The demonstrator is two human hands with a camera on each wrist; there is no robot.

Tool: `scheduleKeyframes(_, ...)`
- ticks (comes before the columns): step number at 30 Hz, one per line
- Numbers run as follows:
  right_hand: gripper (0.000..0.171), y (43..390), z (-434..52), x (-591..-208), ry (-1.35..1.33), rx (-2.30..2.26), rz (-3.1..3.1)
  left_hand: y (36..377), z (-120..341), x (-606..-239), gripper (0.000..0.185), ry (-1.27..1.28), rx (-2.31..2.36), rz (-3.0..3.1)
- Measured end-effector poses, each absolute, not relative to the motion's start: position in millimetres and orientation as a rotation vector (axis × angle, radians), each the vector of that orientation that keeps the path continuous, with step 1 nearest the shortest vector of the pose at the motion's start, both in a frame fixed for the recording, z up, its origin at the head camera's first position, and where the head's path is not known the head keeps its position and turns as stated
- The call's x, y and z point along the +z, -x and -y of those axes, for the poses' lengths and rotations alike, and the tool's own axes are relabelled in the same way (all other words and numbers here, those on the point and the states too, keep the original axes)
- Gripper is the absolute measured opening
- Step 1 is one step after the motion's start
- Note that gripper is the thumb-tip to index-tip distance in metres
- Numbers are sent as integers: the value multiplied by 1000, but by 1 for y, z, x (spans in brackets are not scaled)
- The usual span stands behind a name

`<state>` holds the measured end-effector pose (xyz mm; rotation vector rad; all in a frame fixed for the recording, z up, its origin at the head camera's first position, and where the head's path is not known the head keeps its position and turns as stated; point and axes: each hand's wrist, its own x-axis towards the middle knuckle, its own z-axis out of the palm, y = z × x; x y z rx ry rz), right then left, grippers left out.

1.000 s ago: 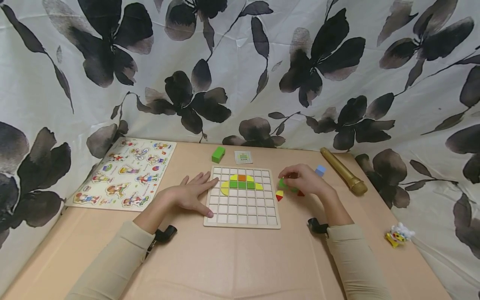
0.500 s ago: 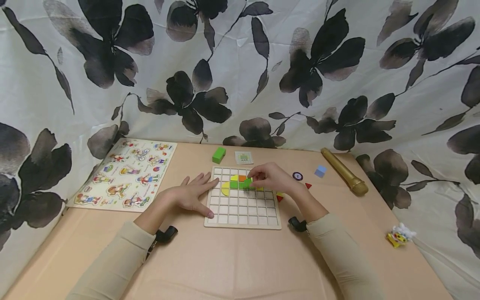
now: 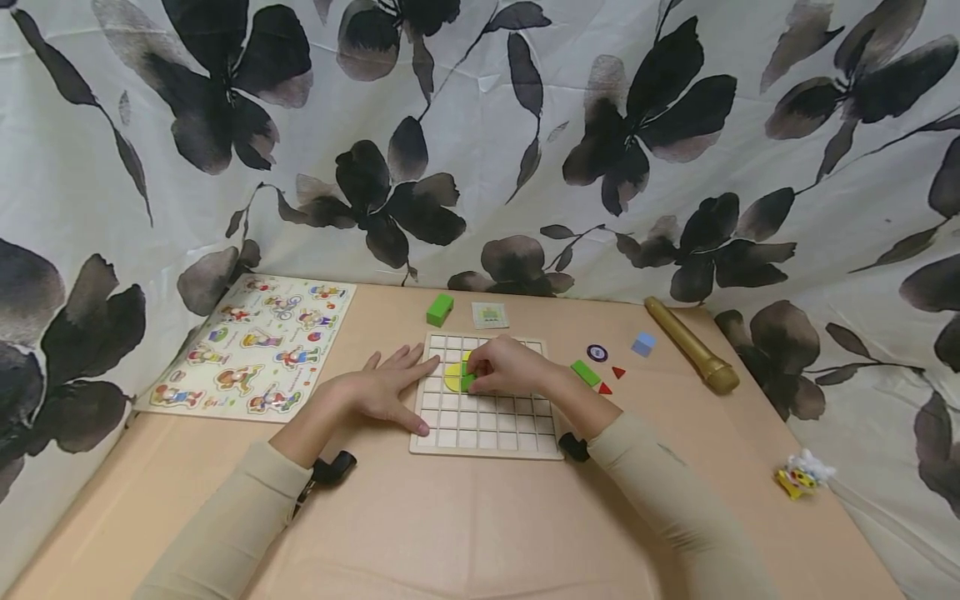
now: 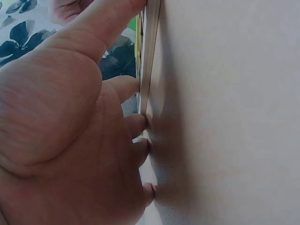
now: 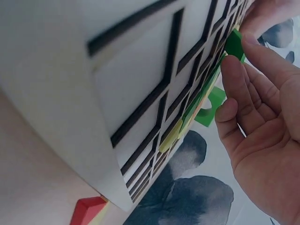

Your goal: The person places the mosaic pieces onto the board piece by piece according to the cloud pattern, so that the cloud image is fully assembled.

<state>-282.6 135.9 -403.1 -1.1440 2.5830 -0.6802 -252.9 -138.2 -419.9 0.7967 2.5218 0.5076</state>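
The square grid board (image 3: 476, 436) lies on the table. Its left edge is held by my left hand (image 3: 382, 392), with fingers spread and thumb and fingertips touching the board; the left wrist view shows the palm (image 4: 70, 140) beside that edge. Over the board's upper part, my right hand (image 3: 513, 367) pinches a small green block (image 5: 235, 45) between thumb and fingers. A yellow curved piece (image 3: 452, 377) shows left of it. Other green and yellow pieces (image 5: 171, 136) on the board show in the right wrist view; in the head view the right hand covers most of them.
Right of the board lie a green block (image 3: 585, 372), red triangles (image 3: 618, 372), a dark round piece (image 3: 597, 353) and a blue block (image 3: 642, 344). Behind are a green arch block (image 3: 439, 309) and a pattern card (image 3: 490, 315). A golden tube (image 3: 690, 346), picture board (image 3: 255, 350) and toy (image 3: 802, 475) flank.
My right hand has gone left from the loose pieces onto the board, carrying a green block, then further left across the laid pieces. The left hand has stayed at the board's left edge.
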Motion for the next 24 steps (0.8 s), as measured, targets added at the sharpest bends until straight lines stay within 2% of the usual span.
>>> scheduleKeyframes(11, 16, 284, -133, -408, 1133, -593, -2603, 252, 139, -421, 119, -779, 515, -2524)
scheduleKeyframes(16, 25, 281, -136, -409, 1106, -628, -2605, 252, 139, -422, 119, -779, 507, -2524)
scheduleKeyframes(24, 35, 277, -177, -391, 1007, -899, -2726, 253, 139, -422, 120, -788, 505, -2523)
